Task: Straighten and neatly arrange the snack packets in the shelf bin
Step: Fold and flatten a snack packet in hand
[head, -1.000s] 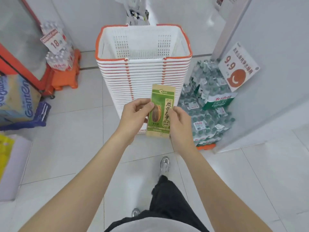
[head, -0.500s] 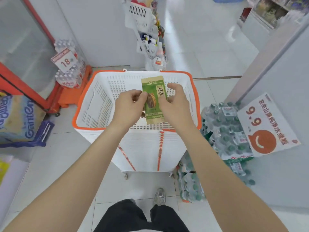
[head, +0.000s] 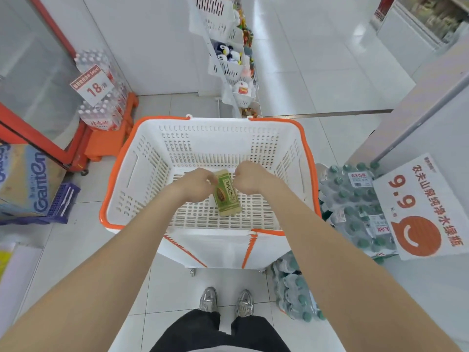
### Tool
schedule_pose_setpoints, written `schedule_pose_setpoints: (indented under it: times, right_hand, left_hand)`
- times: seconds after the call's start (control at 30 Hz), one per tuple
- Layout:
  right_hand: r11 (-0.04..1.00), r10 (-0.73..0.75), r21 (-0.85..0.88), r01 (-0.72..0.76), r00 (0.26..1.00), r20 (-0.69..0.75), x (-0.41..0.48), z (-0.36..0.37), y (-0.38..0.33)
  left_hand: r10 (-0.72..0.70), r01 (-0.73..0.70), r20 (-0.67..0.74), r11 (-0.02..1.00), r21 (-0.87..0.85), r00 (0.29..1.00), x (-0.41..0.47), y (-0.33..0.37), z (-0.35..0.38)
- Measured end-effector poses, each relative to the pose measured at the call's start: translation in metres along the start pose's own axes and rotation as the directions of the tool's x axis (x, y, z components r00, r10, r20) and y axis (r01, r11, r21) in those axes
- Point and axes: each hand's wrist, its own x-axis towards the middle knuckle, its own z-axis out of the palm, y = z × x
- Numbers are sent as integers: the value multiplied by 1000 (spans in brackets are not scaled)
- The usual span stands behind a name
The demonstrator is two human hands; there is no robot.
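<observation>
Seed packet [head: 226, 194] now down in basket [head: 119, 158], near "9.9" sign [head: 416, 199].

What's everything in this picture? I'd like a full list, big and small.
snack packet: one, green, inside the top basket
baskets: nested stack, white with orange rims, centre
green-capped water packs: several, floor at right
9.9 sign: one, white and orange, over those packs
red-labelled water packs: several, on an orange stand, left
18 sign: one, white and red, on them
carton: one, brown with blue print, left edge
rack bins: several, white, far centre
shoes: two, silver, bottom
left hand: grips packet
right hand: grips packet
</observation>
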Motion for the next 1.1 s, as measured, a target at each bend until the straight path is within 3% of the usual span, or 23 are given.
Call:
schedule_pose_setpoints:
  times: [0.1, 0.2, 0.37, 0.47, 0.6, 0.7, 0.8, 0.87, 0.93, 1.0, 1.1]
  right_hand:
    - [1000, -17, 12, 17, 999, -40, -11, 7, 1]
    - [996, -21, 77, 39, 975, -223, -28, 18, 2]
    - [975, 48, 215, 63, 879, -474, -65, 43, -6]
    - [977, 105, 208, 52, 728, -678, -97, 67, -13]
    - [911, 316, 393, 127, 399, -861, -168, 120, -27]
    - [779, 572, 612, 136, 244, -783, -227, 175, -28]
    - [531, 813, 845, 70, 237, -531, -282, 243, -8]
    - [375, 890, 927, -26, 289, -352, -321, 298, 6]
    - [254, 929, 963, -86, 300, -218, -360, 359, 17]
    - [160, 960, 978, -132, 251, -123, -400, 420, 21]
    - [29, 986, 993, -113, 164, -10, -465, 506, 19]
  left_hand:
    - [76, -76, -124, 997, 9, 989, -3, -7, 5]
    - [221, -208, -197, 975, 81, 955, -10, -10, 11]
    - [436, -448, -210, 894, -15, 875, -26, -7, 18]
    - [569, -582, -217, 813, -1, 794, -40, 1, 25]
    - [731, -759, -247, 651, -29, 636, -91, 12, 45]
    - [855, -875, -217, 483, 1, 472, -138, 9, 74]
    - [922, -925, 76, 379, 10, 378, -172, -1, 128]
    - [839, -937, 430, 344, 57, 334, -190, -8, 174]
    - [639, -966, 730, 231, 118, 242, -213, -17, 223]
    - [479, -989, 866, 51, 141, 148, -248, -27, 270]
    - [397, -990, 916, -95, 102, 56, -320, -42, 339]
